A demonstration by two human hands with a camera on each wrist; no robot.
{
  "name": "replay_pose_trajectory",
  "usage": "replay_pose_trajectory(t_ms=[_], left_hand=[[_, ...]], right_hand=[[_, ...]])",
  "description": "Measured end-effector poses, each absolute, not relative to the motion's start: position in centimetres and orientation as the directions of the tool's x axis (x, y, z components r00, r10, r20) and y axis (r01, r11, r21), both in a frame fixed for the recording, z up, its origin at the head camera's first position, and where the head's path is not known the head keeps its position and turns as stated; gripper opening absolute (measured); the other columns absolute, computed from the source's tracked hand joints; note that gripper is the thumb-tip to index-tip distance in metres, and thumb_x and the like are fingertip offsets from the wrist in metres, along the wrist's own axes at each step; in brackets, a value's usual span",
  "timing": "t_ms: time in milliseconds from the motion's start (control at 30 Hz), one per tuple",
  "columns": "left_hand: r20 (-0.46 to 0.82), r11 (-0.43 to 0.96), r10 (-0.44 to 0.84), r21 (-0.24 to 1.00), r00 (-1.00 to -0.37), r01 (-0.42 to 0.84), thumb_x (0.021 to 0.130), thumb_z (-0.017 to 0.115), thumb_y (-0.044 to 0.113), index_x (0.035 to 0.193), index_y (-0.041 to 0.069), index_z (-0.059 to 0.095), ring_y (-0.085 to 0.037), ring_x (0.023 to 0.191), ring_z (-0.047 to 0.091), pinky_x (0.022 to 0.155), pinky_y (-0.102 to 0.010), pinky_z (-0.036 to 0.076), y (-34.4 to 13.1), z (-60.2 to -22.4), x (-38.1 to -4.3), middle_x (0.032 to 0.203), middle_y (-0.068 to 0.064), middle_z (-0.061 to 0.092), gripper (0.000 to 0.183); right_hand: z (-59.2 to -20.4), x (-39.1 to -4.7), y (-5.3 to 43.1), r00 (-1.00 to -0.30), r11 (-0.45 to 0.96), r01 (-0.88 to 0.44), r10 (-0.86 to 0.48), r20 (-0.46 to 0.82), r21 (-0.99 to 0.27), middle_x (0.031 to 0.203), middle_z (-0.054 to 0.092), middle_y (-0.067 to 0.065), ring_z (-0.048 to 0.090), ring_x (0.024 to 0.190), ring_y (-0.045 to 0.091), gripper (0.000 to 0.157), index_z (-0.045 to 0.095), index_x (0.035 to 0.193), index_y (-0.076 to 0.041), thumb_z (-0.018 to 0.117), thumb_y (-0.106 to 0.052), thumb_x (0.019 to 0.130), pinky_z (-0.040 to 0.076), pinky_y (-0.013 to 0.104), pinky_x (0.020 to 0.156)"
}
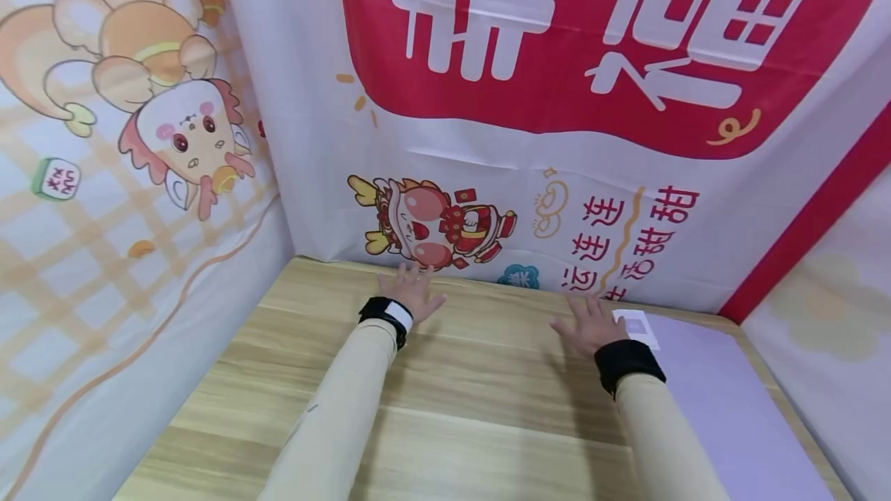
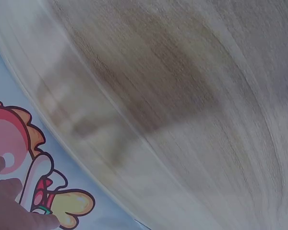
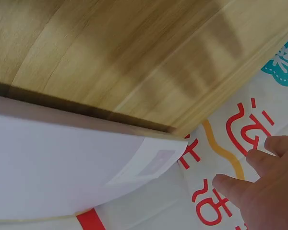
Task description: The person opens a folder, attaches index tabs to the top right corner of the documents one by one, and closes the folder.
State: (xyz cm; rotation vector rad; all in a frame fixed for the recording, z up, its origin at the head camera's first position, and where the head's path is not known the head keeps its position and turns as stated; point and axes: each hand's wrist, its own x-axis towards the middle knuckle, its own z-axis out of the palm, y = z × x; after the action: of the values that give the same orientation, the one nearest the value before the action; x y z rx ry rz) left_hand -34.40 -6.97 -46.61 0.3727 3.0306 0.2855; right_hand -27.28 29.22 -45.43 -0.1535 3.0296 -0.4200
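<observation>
My left hand (image 1: 411,292) reaches toward the far edge of the wooden table (image 1: 445,377), fingers spread and holding nothing. Part of that hand (image 2: 14,201) shows at the lower left of the left wrist view, against the printed cloth. To the right, my right hand (image 1: 590,327) is held out with spread fingers, also with nothing in it. Beside it lies a large lilac box (image 1: 738,400) with a white label (image 1: 636,328) at its far left corner. The right wrist view shows the right hand's fingers (image 3: 235,187) past the label's end of the box.
A white cloth (image 1: 445,149) with red print and a cartoon dragon hangs behind the table's far edge. Another cloth (image 1: 132,253) with an orange check hangs along the left side. A white cloth (image 1: 828,323) stands to the right of the box.
</observation>
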Motion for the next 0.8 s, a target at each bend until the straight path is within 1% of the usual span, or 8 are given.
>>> replay_pose_trajectory(t_ms=[133, 233, 300, 367, 467, 533, 667, 800], left_hand=[[-0.068, 0.956, 0.226, 0.205, -0.972, 0.208, 0.103, 0.044, 0.059, 0.163, 0.018, 0.025, -0.041, 0.154, 0.012, 0.114, -0.075, 0.009, -7.4, -46.1, -34.4, 0.168, -0.015, 0.02, 0.076], [-0.068, 0.953, 0.222, 0.224, -0.973, 0.202, 0.103, 0.045, 0.058, 0.163, 0.017, 0.025, -0.04, 0.154, 0.012, 0.115, -0.074, 0.009, -8.0, -46.0, -34.6, 0.168, -0.016, 0.02, 0.075], [-0.027, 0.948, 0.237, 0.226, -0.971, 0.226, 0.102, 0.045, 0.059, 0.162, 0.014, 0.029, -0.041, 0.153, 0.019, 0.115, -0.072, 0.016, -8.7, -46.6, -35.2, 0.165, -0.018, 0.026, 0.076], [-0.005, 0.944, 0.253, 0.22, -0.968, 0.245, 0.103, 0.047, 0.055, 0.16, 0.009, 0.032, -0.041, 0.15, 0.025, 0.116, -0.067, 0.023, -9.5, -46.7, -35.4, 0.162, -0.021, 0.032, 0.075], [0.023, 0.935, 0.282, 0.215, -0.959, 0.28, 0.104, 0.051, 0.046, 0.155, 0.0, 0.037, -0.041, 0.145, 0.036, 0.115, -0.058, 0.033, -10.6, -46.6, -35.5, 0.155, -0.026, 0.04, 0.07], [0.005, 0.93, 0.292, 0.233, -0.956, 0.286, 0.104, 0.055, 0.038, 0.154, -0.003, 0.038, -0.041, 0.143, 0.039, 0.115, -0.052, 0.035, -11.0, -45.8, -35.0, 0.153, -0.028, 0.041, 0.067], [0.015, 0.913, 0.314, 0.269, -0.949, 0.306, 0.102, 0.059, 0.033, 0.151, -0.002, 0.043, -0.04, 0.139, 0.044, 0.113, -0.051, 0.038, -11.5, -45.5, -34.8, 0.15, -0.027, 0.046, 0.062], [0.038, 0.898, 0.332, 0.292, -0.942, 0.328, 0.101, 0.061, 0.029, 0.146, -0.001, 0.05, -0.039, 0.136, 0.049, 0.112, -0.05, 0.04, -11.3, -45.3, -34.6, 0.146, -0.024, 0.052, 0.055]], right_hand=[[-45.0, -27.4, 29.9, -0.991, 0.95, -0.098, -0.12, -0.059, -0.295, 0.161, 0.013, 0.037, 0.015, 0.146, 0.058, 0.081, 0.021, 0.161, -0.005, 0.044, -0.057, 0.103, 0.012, 0.079, 0.11], [-44.2, -27.3, 30.9, -0.989, 0.946, -0.137, -0.145, -0.003, -0.294, 0.157, 0.02, 0.04, 0.022, 0.143, 0.059, 0.078, 0.024, 0.159, 0.001, 0.046, -0.05, 0.105, 0.02, 0.074, 0.111], [-43.6, -27.0, 31.9, -0.987, 0.944, -0.16, -0.156, 0.037, -0.287, 0.154, 0.027, 0.041, 0.027, 0.14, 0.059, 0.076, 0.028, 0.156, 0.006, 0.046, -0.048, 0.106, 0.026, 0.07, 0.111], [-42.9, -26.7, 32.8, -0.986, 0.946, -0.166, -0.155, 0.061, -0.279, 0.15, 0.033, 0.041, 0.033, 0.138, 0.058, 0.073, 0.032, 0.153, 0.01, 0.045, -0.046, 0.107, 0.031, 0.066, 0.111], [-41.7, -26.1, 34.5, -0.988, 0.943, -0.154, -0.138, 0.075, -0.295, 0.145, 0.041, 0.041, 0.038, 0.135, 0.057, 0.07, 0.039, 0.147, 0.013, 0.04, -0.046, 0.109, 0.033, 0.065, 0.11], [-40.9, -25.6, 35.8, -0.989, 0.938, -0.14, -0.121, 0.081, -0.318, 0.142, 0.046, 0.039, 0.043, 0.132, 0.056, 0.067, 0.043, 0.144, 0.013, 0.038, -0.044, 0.109, 0.034, 0.065, 0.108], [-39.8, -24.1, 38.7, -0.991, 0.932, -0.109, -0.072, 0.117, -0.345, 0.131, 0.056, 0.038, 0.053, 0.12, 0.055, 0.061, 0.052, 0.136, 0.012, 0.037, -0.041, 0.11, 0.041, 0.066, 0.099], [-39.3, -22.5, 41.2, -0.996, 0.925, -0.033, 0.002, 0.093, -0.379, 0.123, 0.059, 0.039, 0.058, 0.108, 0.054, 0.066, 0.05, 0.134, 0.015, 0.034, -0.044, 0.11, 0.047, 0.066, 0.09]])
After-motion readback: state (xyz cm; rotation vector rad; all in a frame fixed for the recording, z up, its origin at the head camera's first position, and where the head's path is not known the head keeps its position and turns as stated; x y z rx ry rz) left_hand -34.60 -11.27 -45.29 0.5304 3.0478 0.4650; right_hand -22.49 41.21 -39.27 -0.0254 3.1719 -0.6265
